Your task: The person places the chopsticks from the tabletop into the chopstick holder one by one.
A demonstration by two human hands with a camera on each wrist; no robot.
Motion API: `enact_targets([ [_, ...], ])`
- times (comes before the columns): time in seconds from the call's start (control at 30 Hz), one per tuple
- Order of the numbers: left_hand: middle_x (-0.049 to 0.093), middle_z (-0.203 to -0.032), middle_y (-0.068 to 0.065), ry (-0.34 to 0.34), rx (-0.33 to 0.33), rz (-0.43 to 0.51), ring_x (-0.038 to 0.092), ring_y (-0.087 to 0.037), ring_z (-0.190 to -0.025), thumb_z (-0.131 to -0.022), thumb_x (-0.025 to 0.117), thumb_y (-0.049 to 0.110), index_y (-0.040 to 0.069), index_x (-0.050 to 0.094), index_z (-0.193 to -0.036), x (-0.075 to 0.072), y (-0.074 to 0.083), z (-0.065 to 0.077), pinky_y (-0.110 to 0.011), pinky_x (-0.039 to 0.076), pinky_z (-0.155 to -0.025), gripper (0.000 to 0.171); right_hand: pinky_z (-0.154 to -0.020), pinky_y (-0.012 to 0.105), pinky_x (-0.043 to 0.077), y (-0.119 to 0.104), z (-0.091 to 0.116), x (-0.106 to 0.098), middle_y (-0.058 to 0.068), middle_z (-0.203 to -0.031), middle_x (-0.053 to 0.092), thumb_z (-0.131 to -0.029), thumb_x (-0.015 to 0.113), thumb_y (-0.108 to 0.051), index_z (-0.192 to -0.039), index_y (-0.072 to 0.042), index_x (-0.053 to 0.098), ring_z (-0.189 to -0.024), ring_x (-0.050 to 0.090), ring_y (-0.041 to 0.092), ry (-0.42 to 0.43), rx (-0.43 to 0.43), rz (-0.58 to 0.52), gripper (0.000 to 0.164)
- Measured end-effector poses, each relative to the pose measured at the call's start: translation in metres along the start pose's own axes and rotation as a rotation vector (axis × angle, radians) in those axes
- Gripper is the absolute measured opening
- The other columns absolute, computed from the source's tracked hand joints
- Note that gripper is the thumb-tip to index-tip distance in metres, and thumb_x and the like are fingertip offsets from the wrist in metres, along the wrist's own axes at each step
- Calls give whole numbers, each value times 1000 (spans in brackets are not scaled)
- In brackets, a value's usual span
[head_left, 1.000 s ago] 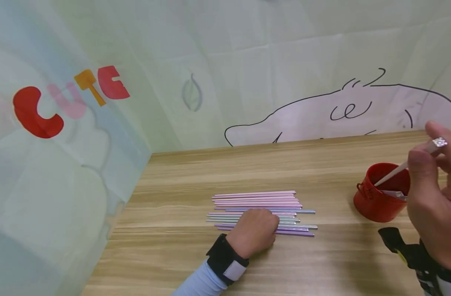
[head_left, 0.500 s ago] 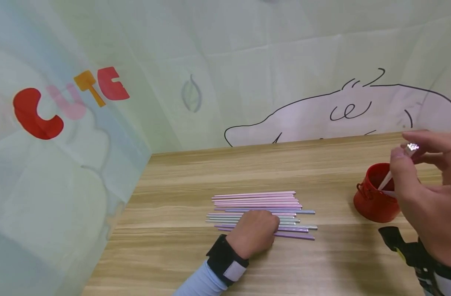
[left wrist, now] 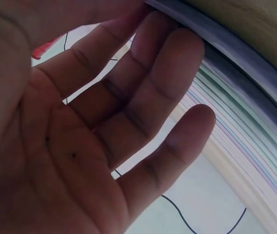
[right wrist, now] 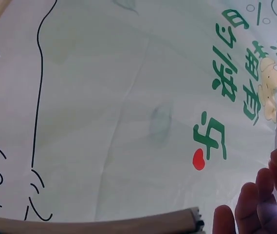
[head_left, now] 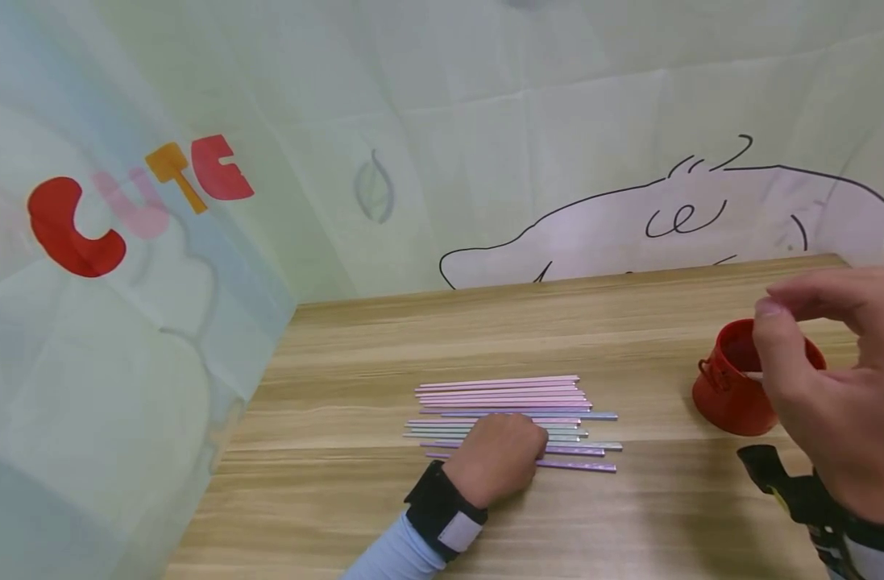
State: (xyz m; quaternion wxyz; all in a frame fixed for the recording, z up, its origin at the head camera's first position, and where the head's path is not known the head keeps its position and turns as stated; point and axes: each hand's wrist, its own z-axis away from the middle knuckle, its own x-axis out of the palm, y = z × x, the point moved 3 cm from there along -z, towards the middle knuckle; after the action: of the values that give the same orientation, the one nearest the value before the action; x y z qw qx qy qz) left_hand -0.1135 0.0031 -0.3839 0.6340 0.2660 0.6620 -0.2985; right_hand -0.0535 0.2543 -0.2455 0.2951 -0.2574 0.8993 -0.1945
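Note:
My left hand [head_left: 501, 453] pinches the nearest purple stick [head_left: 581, 466], which lies apart from a row of thin sticks. In the left wrist view, thumb and index finger meet at its purple edge [left wrist: 187, 22], other fingers loosely bent. Pink sticks [head_left: 500, 396], blue ones and pale green ones [head_left: 568, 436] lie side by side beyond it. My right hand [head_left: 840, 395] hovers over the small red bucket [head_left: 728, 403], fingers bent, no stick showing between thumb and index finger. A pale stick [head_left: 755, 375] shows inside the bucket. A glitter-ended stick [right wrist: 104, 225] crosses the right wrist view.
The wooden table [head_left: 354, 362] ends at a pale printed cloth backdrop [head_left: 383, 105] behind and on the left, with the letters CUTE and a black line drawing. Black straps are on both wrists.
My right hand has moved left and lower over the bucket, and the glitter-ended stick has left its fingers. The nearest purple stick has shifted slightly towards me, away from its row.

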Motion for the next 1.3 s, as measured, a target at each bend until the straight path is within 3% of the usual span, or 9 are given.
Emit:
enact_targets([
  [0.27, 43, -58, 11, 7, 29, 8, 38, -5, -52, -76, 74, 7, 20, 57, -63, 1, 1, -2, -24, 32, -44, 25, -95, 9, 30, -2, 3, 3, 26, -116, 63, -98, 59, -22, -119, 5, 67, -101, 56, 42, -21, -39, 12, 35],
  [0.43, 47, -59, 11, 7, 57, 76, 41, -5, -53, -74, 76, 7, 18, 62, -67, -1, 0, -2, -21, 31, -46, 19, -96, 9, 32, -5, 3, 3, 28, -114, 63, -99, 57, -23, -116, 8, 66, -99, 57, 42, -37, -89, 10, 37],
  [0.67, 44, -60, 14, 63, 105, 102, 38, -1, -53, -70, 73, 8, 21, 58, -67, -4, 0, -3, -18, 29, -46, 20, -90, 9, 38, -3, 4, 11, 26, -100, 66, -97, 59, -25, -103, 11, 69, -91, 56, 35, 71, -184, -87, 38],
  [1.07, 51, -66, 13, 112, 139, 126, 43, 0, -56, -77, 74, 13, 18, 69, -81, -12, 2, -6, -16, 33, -50, 8, -87, 9, 42, -5, 6, 18, 28, -94, 67, -95, 64, -24, -98, 13, 70, -91, 58, 17, 129, -219, -181, 37],
  [1.3, 49, -67, 14, 117, 156, 193, 41, 1, -55, -81, 73, 14, 17, 69, -87, -16, 2, -6, -14, 30, -50, 8, -83, 8, 42, -5, 4, 19, 28, -90, 66, -91, 68, -18, -96, 13, 70, -87, 57, 11, 138, -241, -211, 31],
])
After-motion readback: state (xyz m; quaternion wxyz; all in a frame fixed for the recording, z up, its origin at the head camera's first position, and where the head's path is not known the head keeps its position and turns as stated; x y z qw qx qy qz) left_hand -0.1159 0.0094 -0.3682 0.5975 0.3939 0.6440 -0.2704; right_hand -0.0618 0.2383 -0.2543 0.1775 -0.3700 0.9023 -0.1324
